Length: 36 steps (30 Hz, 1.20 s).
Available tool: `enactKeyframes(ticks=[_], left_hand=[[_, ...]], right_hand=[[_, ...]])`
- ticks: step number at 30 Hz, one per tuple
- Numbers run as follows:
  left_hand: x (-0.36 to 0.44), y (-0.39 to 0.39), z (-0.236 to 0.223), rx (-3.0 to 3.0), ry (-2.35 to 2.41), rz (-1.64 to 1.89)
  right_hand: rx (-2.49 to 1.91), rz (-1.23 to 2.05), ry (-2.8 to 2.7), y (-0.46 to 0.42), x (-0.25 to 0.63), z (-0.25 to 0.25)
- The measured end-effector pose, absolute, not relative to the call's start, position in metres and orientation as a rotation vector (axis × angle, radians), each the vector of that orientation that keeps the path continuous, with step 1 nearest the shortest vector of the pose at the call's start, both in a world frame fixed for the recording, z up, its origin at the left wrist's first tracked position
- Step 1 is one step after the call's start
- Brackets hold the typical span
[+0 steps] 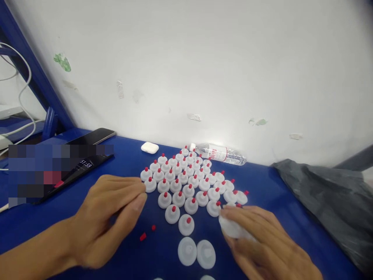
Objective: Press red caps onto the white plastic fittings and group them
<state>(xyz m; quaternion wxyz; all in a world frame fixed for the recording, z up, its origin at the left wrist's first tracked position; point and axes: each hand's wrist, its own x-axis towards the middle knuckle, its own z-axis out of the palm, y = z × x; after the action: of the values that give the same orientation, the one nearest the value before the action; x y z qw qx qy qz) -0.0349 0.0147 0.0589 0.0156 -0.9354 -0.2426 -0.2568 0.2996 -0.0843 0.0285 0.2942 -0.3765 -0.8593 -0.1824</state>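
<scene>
My left hand is closed, thumb tip drawn up to the fingers. Its fingertips are beside a white round cap with a red tip; whether they touch it or hold anything is hidden. On the right, my right hand is shut on a white disc-shaped cap, partly covered by the fingers. Between the hands stand many white caps with red tips, grouped closely. Nearer me lie two white caps without red tips. Two loose red tips lie by my left hand.
A clear water bottle lies against the wall behind the caps, with a white earbud case to its left. A phone lies at the left. A dark plastic bag covers the right side of the blue table.
</scene>
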Motion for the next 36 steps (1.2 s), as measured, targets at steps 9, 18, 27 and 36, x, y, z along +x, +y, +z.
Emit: enactKeyframes(ticks=[9, 18, 27, 36], left_hand=[[-0.017, 0.024, 0.035, -3.022, -0.965, -0.323], [-0.020, 0.026, 0.027, -3.031, -1.003, -0.225], [-0.025, 0.030, 0.034, -3.035, -0.809, -0.540], [-0.014, 0.006, 0.039, -2.859, -0.544, -0.984]], right_hand=[[-1.024, -0.492, -2.393, -0.073, 0.293, 0.035], [-1.122, -0.628, -2.335, -0.071, 0.300, 0.039], [-1.198, -0.756, -2.465, -0.068, 0.304, 0.027], [-1.118, -0.422, -2.296, -0.089, 0.292, 0.024]])
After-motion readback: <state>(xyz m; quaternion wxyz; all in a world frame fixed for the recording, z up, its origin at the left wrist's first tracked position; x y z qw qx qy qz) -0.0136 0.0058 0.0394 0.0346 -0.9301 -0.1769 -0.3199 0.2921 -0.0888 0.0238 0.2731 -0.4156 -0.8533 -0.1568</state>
